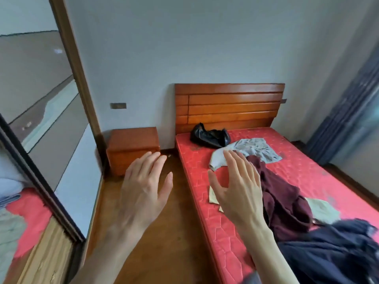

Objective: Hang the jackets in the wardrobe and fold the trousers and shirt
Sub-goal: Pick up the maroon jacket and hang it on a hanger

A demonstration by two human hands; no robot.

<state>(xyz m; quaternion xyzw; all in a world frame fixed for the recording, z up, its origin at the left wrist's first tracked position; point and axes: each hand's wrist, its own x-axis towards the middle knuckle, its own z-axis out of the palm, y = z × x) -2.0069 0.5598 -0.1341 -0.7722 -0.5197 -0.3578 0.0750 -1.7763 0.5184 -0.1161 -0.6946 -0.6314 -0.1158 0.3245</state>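
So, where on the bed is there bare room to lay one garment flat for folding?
The mattress is bare along its right side, between the grey shirt and the pale cloth. A smaller bare patch lies at the head, right of the black jacket. The middle and near end are crowded: maroon garment, navy garment.

Red quilted mattress point(235, 232), maroon garment point(285, 203), navy garment point(332, 253), black bag point(209, 137).
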